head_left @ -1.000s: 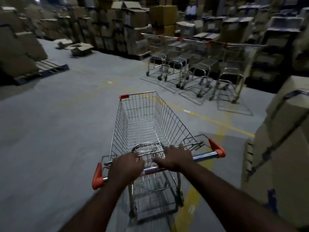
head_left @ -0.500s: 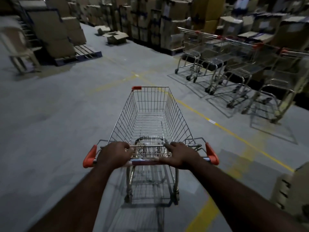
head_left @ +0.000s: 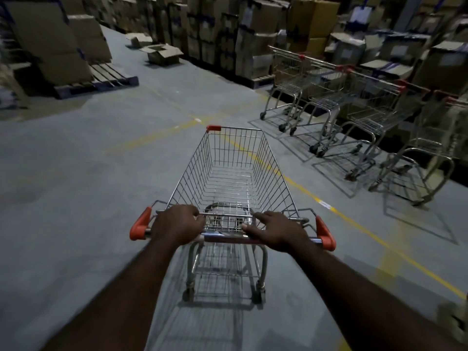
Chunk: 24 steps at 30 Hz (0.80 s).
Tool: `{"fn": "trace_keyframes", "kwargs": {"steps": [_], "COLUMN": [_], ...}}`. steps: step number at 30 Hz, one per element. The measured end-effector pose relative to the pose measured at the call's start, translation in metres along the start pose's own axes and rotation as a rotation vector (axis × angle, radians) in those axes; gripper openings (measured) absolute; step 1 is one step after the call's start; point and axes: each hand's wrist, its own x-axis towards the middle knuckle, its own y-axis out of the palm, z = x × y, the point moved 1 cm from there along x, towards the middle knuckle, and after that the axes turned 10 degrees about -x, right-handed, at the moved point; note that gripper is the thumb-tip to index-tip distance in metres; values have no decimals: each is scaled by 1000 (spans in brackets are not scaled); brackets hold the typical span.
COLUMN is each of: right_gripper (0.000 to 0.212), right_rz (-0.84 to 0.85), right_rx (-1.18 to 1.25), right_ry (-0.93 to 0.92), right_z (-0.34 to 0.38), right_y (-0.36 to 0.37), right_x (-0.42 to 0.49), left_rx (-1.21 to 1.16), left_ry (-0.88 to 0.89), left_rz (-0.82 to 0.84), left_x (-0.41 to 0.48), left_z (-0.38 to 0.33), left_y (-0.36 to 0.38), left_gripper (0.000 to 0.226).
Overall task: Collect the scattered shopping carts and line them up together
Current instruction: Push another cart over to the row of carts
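Since a moment ago the cart point(head_left: 235, 168) has turned straight and rolled on, and the row of parked carts point(head_left: 367, 102) now looks nearer, off to the right. The left hand point(head_left: 177, 224) is curled tight over the handle bar point(head_left: 222, 236), near its orange end. The right hand point(head_left: 276, 231) grips the bar too, with its fingers reaching onto the basket wire. Both hold the cart, which stands in the middle of the floor point(head_left: 76, 186), over the yellow line point(head_left: 336, 212). The parked carts stand side by side at the right edge of the floor, by the boxes point(head_left: 253, 34). I think the cart points past the row, not into it. Pushed straight on, it would miss. A late, hard turn could bang it into the nearest parked cart's side.
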Motion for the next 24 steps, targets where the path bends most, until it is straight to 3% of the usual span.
{"fn": "trace_keyframes", "kwargs": {"steps": [8, 16, 19, 24], "right_gripper": [108, 92, 84, 89], "right_rz": [-31, -58, -77, -69], "right_rx": [40, 4, 0, 9], "right_ry": [85, 103, 114, 132], "right_z": [20, 26, 28, 31], "right_y": [-38, -77, -95, -132], "right_x": [126, 270, 337, 446], "left_rx": [-26, -15, 18, 21], "left_ry": [67, 73, 51, -28], "left_rz": [42, 9, -12, -19], "left_x": [143, 294, 360, 469], "left_z": [24, 38, 45, 52], "left_y": [-16, -27, -31, -39], "left_gripper": [41, 33, 36, 43]}}
